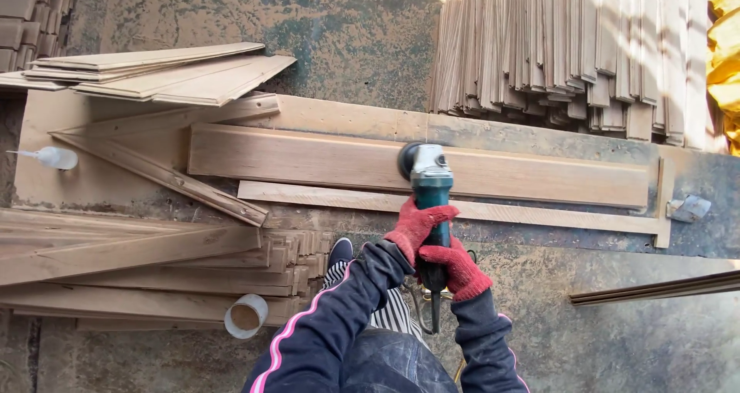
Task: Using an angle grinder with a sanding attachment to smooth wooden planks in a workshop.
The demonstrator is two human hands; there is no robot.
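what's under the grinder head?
The green angle grinder, held by both red-gloved hands, left and right, sits with its dark disc on the long wooden board. The contact patch itself is covered by the tool. A thinner strip lies alongside.

Free: bare floor [617, 339] near right. Blocked: stacked boards [146, 273] near left, leaning slats [570, 46] far right, board pile [154, 73] far left.

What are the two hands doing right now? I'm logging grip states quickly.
Left hand: closed around the green angle grinder, near its head.
Right hand: closed around the grinder's rear handle. Its disc sits on the long wooden board.
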